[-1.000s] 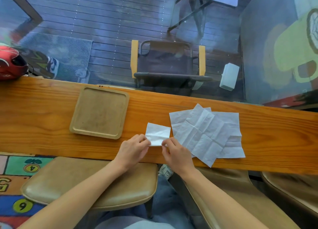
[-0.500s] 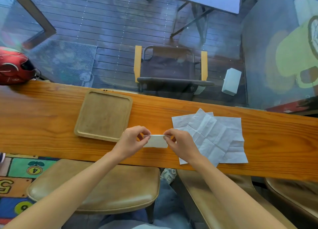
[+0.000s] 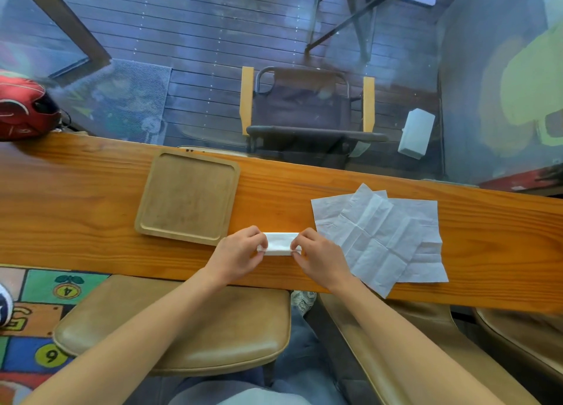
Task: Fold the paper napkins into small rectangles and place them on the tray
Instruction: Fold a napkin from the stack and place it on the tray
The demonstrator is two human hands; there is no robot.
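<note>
On the counter: a long wooden counter (image 3: 91,222) runs along a window, seen from above by a seated person's head camera.
Folded napkin: a small white folded napkin (image 3: 278,244) lies as a narrow strip near the counter's front edge, between the tray and the loose sheets.
Left hand: the left hand (image 3: 236,254) pinches the strip's left end, fingers curled over it with the thumb below.
Right hand: the right hand (image 3: 321,257) pinches the right end the same way, fingertips bent down onto the paper.
Tray: a square wooden tray (image 3: 146,222) sits just left of the hands, nothing on it.
Unfolded napkins: creased unfolded napkins (image 3: 380,237) lie overlapped just right of the right hand, one corner reaching past the counter's front edge.
Surroundings: a red helmet (image 3: 26,109) rests at the counter's far left end; tan padded stools (image 3: 182,328) stand below.
</note>
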